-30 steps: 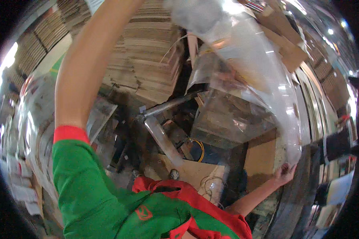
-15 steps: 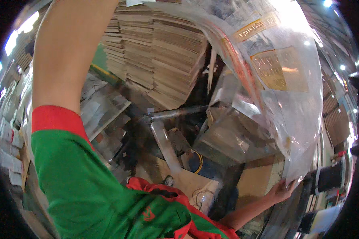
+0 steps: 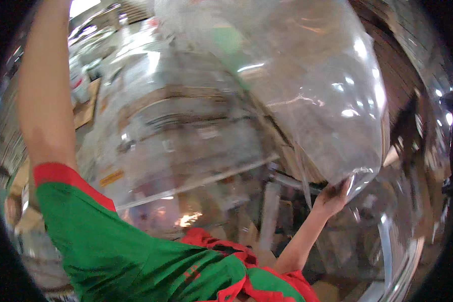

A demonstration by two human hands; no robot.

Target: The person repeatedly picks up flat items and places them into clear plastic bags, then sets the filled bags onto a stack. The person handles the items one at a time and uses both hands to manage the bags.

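Note:
A large clear plastic bag [image 3: 332, 100] stretches across the upper right, its surface creased and shiny. My right hand [image 3: 332, 197] is closed on the gathered lower end of this bag. My left arm reaches up past the top edge at the left, so its hand is out of view. In front of me lies a stack of clear plastic sheeting [image 3: 186, 136] with brown layers showing in it, blurred by motion. It has a pale straight front edge and a small orange label [image 3: 111, 177].
A grey metal bar [image 3: 270, 214] stands below the stack's right end. Pieces of cardboard [image 3: 29, 219] lie at the far left. Loose, shiny plastic film [image 3: 387, 221] hangs at the right, near brown stacked boards [image 3: 387, 60].
The view has swung, bringing the plastic-covered stack to the middle where the cardboard stack showed before. My right hand, still holding the bag, appears higher and further left.

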